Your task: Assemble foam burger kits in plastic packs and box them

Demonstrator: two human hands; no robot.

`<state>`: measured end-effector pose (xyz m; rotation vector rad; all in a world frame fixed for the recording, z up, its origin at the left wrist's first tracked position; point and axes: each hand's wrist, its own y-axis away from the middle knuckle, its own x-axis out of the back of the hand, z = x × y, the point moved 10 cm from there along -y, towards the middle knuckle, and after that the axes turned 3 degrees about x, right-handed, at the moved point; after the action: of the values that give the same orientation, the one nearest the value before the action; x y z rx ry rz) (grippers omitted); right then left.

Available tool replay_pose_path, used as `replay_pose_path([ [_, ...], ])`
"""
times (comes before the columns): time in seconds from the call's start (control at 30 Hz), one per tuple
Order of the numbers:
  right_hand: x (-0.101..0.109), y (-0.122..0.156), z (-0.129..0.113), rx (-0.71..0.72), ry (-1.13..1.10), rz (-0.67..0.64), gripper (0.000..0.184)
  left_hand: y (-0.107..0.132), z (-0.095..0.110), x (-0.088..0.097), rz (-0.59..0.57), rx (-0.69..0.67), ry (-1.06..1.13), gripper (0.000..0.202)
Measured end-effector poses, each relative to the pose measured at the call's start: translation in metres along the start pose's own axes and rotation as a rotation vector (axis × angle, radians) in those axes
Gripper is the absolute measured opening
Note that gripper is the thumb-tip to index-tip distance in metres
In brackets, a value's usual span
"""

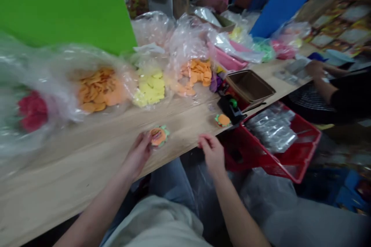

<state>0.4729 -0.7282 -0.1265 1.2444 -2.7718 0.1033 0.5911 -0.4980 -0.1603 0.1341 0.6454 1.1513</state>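
My left hand point(140, 147) is closed, thumb and fingers pinching the left rim of a toy burger point(159, 136) with an orange bun-like face, dark print and green frilly edges, just over the wooden table. Near the table's front edge my right hand point(213, 153) is closed with fingertips together. Whatever is between them, if anything, is too small to make out. A second toy burger point(223, 120), orange with green edges, lies beyond my right hand, beside a black tape dispenser point(231, 108).
Clear bags hold red pieces point(33, 111), orange pieces point(101, 89), yellow pieces point(150, 88) and more orange pieces point(199, 72) along the table's back. A brown bin point(249, 87) stands by a red crate point(308, 144) of clear packets. Another person's arm point(321, 81) reaches in from the right.
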Motion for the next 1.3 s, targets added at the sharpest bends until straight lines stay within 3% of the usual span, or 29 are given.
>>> replay_pose_path([
  [0.07,-0.068,0.031,-0.018,0.021,-0.06,-0.247,0.037,0.007,0.01,0.004,0.01,-0.051,0.034,0.029],
  [0.1,-0.092,0.042,-0.025,0.033,-0.094,-0.311,0.046,0.012,0.015,0.007,0.02,-0.071,0.048,0.029],
  [0.17,-0.123,0.057,-0.034,0.057,-0.136,-0.346,0.058,0.02,0.024,0.016,0.038,-0.107,0.053,0.031],
  [0.23,-0.137,0.063,-0.037,0.073,-0.144,-0.341,0.059,0.029,0.031,0.024,0.046,-0.139,0.068,0.03],
  [0.6,-0.169,0.087,-0.026,-0.008,-0.148,-0.363,0.059,0.055,0.041,0.044,0.024,-0.136,0.209,0.025],
  [0.7,-0.159,0.09,-0.02,0.015,0.002,-0.317,0.063,0.056,0.044,0.054,0.073,-0.128,0.229,0.025],
  [0.83,-0.126,0.09,-0.041,0.156,0.259,-0.154,0.019,0.057,0.057,0.068,0.126,-0.177,0.159,0.026],
  [0.9,-0.13,0.09,-0.048,0.153,0.277,-0.216,0.018,0.057,0.061,0.069,0.144,-0.2,0.123,0.029],
  [1.0,-0.156,0.092,-0.036,-0.045,0.095,-0.375,0.02,0.059,0.064,0.064,0.151,-0.226,0.094,0.032],
  [1.1,-0.181,0.093,-0.024,-0.195,-0.143,-0.431,0.02,0.061,0.063,0.057,0.133,-0.225,0.106,0.029],
  [1.2,-0.196,0.095,-0.016,-0.239,-0.306,-0.464,0.018,0.059,0.059,0.054,0.088,-0.192,0.149,0.025],
  [1.3,-0.2,0.097,-0.007,-0.2,-0.263,-0.55,0.016,0.055,0.054,0.055,0.066,-0.126,0.186,0.022],
])
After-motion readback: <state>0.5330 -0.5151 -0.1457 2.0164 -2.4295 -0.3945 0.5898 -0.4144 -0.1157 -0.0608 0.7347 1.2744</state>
